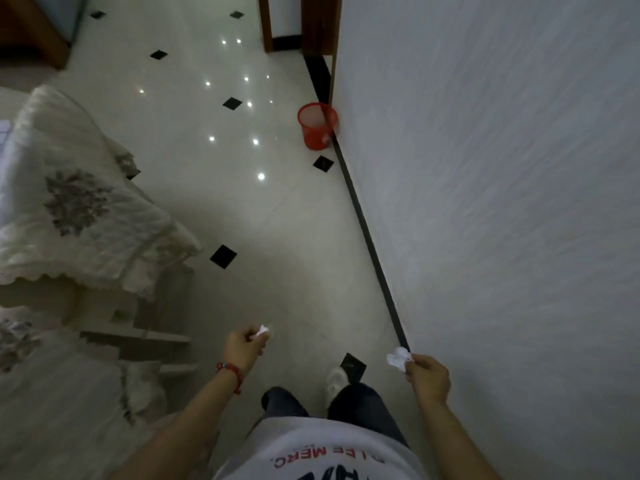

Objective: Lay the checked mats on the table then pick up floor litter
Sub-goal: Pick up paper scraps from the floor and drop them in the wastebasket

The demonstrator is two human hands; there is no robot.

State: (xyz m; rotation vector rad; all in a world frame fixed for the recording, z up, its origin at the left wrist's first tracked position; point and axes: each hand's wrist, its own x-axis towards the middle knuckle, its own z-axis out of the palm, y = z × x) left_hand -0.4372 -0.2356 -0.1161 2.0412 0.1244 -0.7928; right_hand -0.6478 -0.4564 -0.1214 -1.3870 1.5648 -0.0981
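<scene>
The left hand [244,349] has its grip closed on a small crumpled paper scrap [261,331], whose tip pokes forward toward the red mesh bin [317,125]. The right hand [427,375] pinches a larger crumpled paper wad [399,358], a rounded lump with no clear long axis, held out on the bin's side of the fingers. The bin stands well ahead on the tiled floor [277,289], upright against the wall [502,202].
</scene>
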